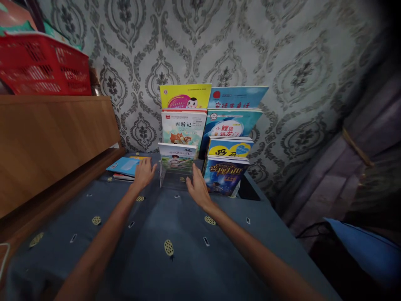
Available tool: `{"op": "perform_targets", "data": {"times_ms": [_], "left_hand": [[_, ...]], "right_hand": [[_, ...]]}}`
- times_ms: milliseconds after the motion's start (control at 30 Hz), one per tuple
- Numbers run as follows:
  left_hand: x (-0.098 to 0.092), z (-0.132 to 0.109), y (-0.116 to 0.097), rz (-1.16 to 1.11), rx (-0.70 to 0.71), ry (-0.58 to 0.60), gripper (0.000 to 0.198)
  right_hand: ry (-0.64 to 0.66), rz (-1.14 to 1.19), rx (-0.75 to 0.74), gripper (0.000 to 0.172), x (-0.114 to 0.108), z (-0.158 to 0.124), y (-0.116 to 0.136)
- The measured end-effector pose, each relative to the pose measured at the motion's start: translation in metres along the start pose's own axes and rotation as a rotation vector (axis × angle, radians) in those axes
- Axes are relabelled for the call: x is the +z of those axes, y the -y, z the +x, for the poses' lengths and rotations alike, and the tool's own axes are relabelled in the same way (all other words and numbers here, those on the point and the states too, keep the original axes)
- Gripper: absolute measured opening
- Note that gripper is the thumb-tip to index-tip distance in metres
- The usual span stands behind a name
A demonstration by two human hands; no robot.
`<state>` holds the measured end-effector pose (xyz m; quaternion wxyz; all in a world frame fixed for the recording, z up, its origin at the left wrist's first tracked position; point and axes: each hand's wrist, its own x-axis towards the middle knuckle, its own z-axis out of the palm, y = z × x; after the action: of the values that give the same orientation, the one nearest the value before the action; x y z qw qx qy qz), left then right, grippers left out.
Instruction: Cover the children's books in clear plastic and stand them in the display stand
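Observation:
My left hand (144, 172), its fingers apart, rests at the right edge of a low pile of books with a blue cover (123, 166) on top. My right hand (198, 186) is open beside the front of a clear stand (175, 180). A small book with a green picture cover (178, 158) stands upright in that stand. Behind it rise a white-titled picture book (183, 127) and a yellow book (184, 95). To the right, a second column holds a dark blue book (224, 173) in front, then a yellow-and-blue one (230, 147) and teal ones (233, 121).
A patterned blue cloth (156, 234) covers the table. At the left, a red basket (46, 62) sits on a wooden cabinet (56, 138). Patterned wallpaper rises behind the books, and a grey curtain (338, 167) hangs at the right.

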<state>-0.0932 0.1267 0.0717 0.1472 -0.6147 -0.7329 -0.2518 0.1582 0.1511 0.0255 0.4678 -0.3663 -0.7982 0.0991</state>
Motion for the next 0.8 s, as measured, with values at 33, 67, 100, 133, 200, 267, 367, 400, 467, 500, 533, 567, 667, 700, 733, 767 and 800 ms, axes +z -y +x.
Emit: {"op": "perform_targets", "data": {"times_ms": [33, 67, 100, 133, 200, 267, 367, 400, 467, 500, 533, 567, 667, 700, 733, 767, 800], "left_hand": [[0.002, -0.002, 0.01, 0.033, -0.033, 0.024, 0.038], [0.004, -0.004, 0.02, 0.067, -0.067, 0.047, 0.04], [0.006, -0.006, 0.03, 0.098, -0.101, 0.069, 0.043], [0.007, -0.008, 0.04, 0.125, -0.131, 0.094, 0.047], [0.007, -0.012, 0.057, 0.167, -0.172, 0.154, 0.05], [0.006, -0.015, 0.068, 0.196, -0.183, 0.214, 0.049], [0.004, -0.023, 0.074, 0.24, -0.159, 0.264, 0.042], [0.002, -0.026, 0.074, 0.256, -0.144, 0.272, 0.04], [-0.001, -0.032, 0.072, 0.285, -0.109, 0.287, 0.036], [-0.003, -0.036, 0.071, 0.298, -0.089, 0.292, 0.035], [-0.006, -0.04, 0.069, 0.311, -0.07, 0.296, 0.035], [-0.008, -0.044, 0.067, 0.323, -0.052, 0.299, 0.036], [-0.017, -0.057, 0.06, 0.351, 0.004, 0.31, 0.038], [-0.02, -0.063, 0.056, 0.356, 0.024, 0.317, 0.039], [-0.024, -0.07, 0.052, 0.36, 0.046, 0.327, 0.039], [-0.027, -0.078, 0.046, 0.361, 0.068, 0.34, 0.038], [-0.031, -0.088, 0.04, 0.361, 0.092, 0.358, 0.038]], "right_hand": [[0.018, -0.001, 0.008, 0.068, 0.0, -0.004, 0.002], [0.037, -0.001, 0.018, 0.067, 0.0, -0.009, 0.004], [0.055, 0.002, 0.026, 0.066, 0.002, -0.014, 0.006], [0.073, 0.008, 0.03, 0.065, 0.003, -0.02, 0.009], [0.107, 0.025, 0.026, 0.064, 0.009, -0.035, 0.012], [0.149, 0.043, 0.029, 0.063, 0.016, -0.054, 0.013], [0.232, 0.062, 0.081, 0.063, 0.027, -0.084, 0.011], [0.257, 0.065, 0.101, 0.062, 0.03, -0.093, 0.01], [0.3, 0.072, 0.132, 0.06, 0.032, -0.105, 0.008], [0.316, 0.077, 0.139, 0.059, 0.032, -0.108, 0.007], [0.33, 0.081, 0.14, 0.058, 0.032, -0.11, 0.007], [0.339, 0.085, 0.136, 0.056, 0.032, -0.11, 0.007], [0.336, 0.082, 0.119, 0.054, 0.03, -0.109, 0.008], [0.326, 0.078, 0.117, 0.054, 0.03, -0.108, 0.008], [0.315, 0.074, 0.116, 0.054, 0.03, -0.108, 0.009], [0.305, 0.073, 0.116, 0.053, 0.03, -0.107, 0.009], [0.299, 0.076, 0.115, 0.052, 0.03, -0.107, 0.01]]}}
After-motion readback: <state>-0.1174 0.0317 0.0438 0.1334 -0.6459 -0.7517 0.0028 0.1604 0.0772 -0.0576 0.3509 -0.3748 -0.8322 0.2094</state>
